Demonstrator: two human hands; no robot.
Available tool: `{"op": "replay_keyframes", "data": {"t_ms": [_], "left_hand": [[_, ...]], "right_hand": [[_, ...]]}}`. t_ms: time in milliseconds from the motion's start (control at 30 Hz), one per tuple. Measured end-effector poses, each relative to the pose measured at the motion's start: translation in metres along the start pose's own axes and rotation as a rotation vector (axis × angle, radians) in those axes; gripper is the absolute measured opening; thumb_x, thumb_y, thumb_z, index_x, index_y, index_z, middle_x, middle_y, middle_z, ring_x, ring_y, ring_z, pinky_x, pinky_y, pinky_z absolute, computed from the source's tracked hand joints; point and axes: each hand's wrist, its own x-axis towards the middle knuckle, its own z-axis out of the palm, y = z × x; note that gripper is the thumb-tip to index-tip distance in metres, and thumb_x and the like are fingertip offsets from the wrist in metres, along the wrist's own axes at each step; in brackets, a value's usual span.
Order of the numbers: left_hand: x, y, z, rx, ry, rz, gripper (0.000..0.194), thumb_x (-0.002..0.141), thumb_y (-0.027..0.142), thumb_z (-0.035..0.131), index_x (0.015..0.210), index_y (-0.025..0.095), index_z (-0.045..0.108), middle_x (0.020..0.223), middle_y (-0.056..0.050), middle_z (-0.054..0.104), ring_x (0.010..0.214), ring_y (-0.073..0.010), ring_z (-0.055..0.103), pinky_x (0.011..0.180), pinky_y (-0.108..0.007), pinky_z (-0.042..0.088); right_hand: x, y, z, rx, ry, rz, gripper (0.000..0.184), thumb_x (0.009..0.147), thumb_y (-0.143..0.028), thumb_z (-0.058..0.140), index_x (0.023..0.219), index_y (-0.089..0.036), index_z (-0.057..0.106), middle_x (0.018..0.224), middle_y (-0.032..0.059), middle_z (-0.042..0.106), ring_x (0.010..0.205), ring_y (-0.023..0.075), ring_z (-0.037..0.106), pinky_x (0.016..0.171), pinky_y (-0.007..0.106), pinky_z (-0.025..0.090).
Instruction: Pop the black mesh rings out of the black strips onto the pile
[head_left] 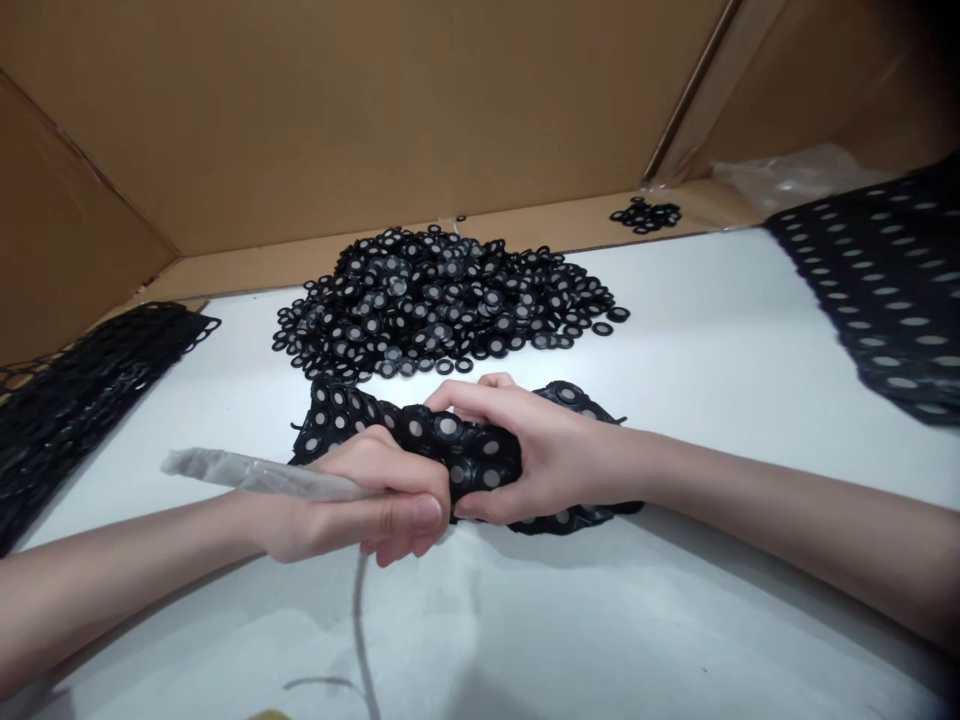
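Observation:
A black rubber-like sheet (487, 478) full of round rings lies bent between my two hands, over the white table. My right hand (551, 450) wraps around its folded middle, thumb below and fingers above. My left hand (375, 500) is closed around a slim pen-like tool (262, 474) wrapped in cloudy plastic; its tip is hidden by the fist. The left knuckles press against the sheet beside the right thumb. White discs show in the ring holes. Just behind the sheet rises a large heap of loose black rings (442, 300).
Cardboard walls (375, 110) enclose the back and sides of the white table (697, 330). Black perforated sheets (90, 390) are stacked at left. Another holed black sheet (885, 290) lies at right, near clear plastic film (806, 175). A small ring pile (646, 215) sits at the back.

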Motion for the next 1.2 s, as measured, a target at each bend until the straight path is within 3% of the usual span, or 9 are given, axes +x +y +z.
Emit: {"op": "replay_keyframes", "data": {"t_ms": [367, 767, 967, 1100, 1200], "left_hand": [[-0.001, -0.002, 0.002, -0.008, -0.017, 0.009, 0.04, 0.092, 0.04, 0.041, 0.064, 0.015, 0.055, 0.045, 0.0, 0.047, 0.041, -0.0093, 0.045, 0.038, -0.019, 0.032], [-0.003, 0.0, -0.001, -0.269, 0.175, -0.109, 0.043, 0.084, 0.049, 0.055, 0.061, 0.013, 0.056, 0.044, -0.002, 0.052, 0.039, -0.0096, 0.043, 0.04, -0.021, 0.032], [0.003, 0.001, -0.016, -0.23, 0.327, 0.021, 0.04, 0.082, 0.047, 0.059, 0.059, 0.014, 0.055, 0.042, -0.001, 0.052, 0.037, -0.0089, 0.042, 0.038, -0.02, 0.03], [0.009, -0.005, -0.027, -0.186, 0.448, 0.142, 0.038, 0.081, 0.044, 0.061, 0.06, 0.014, 0.054, 0.041, 0.001, 0.049, 0.036, -0.0079, 0.039, 0.036, -0.02, 0.026], [0.011, -0.013, -0.03, -0.144, 0.429, 0.148, 0.036, 0.085, 0.041, 0.058, 0.062, 0.013, 0.056, 0.042, 0.001, 0.049, 0.036, -0.0068, 0.038, 0.036, -0.019, 0.024]], "right_hand": [[0.001, 0.002, 0.001, -0.001, 0.007, -0.005, 0.049, 0.07, -0.029, 0.07, 0.114, -0.026, 0.049, 0.105, 0.0022, 0.057, 0.101, 0.0226, 0.045, 0.084, 0.035, 0.043], [0.001, 0.0, -0.005, -0.115, 0.014, 0.019, 0.053, 0.07, -0.038, 0.072, 0.115, -0.025, 0.05, 0.096, 0.0028, 0.06, 0.091, 0.0229, 0.05, 0.083, 0.038, 0.041], [0.001, -0.006, -0.009, -0.216, 0.023, 0.093, 0.062, 0.064, -0.042, 0.076, 0.118, -0.022, 0.052, 0.091, 0.0035, 0.062, 0.09, 0.0252, 0.053, 0.089, 0.042, 0.035], [0.005, -0.007, -0.002, -0.216, 0.167, 0.121, 0.043, 0.079, -0.052, 0.061, 0.108, -0.021, 0.057, 0.092, 0.0047, 0.063, 0.091, 0.024, 0.053, 0.087, 0.042, 0.031], [0.01, -0.004, 0.004, -0.267, 0.289, 0.163, 0.024, 0.089, -0.042, 0.05, 0.094, -0.021, 0.06, 0.087, 0.0035, 0.064, 0.089, 0.022, 0.053, 0.084, 0.039, 0.028]]}}
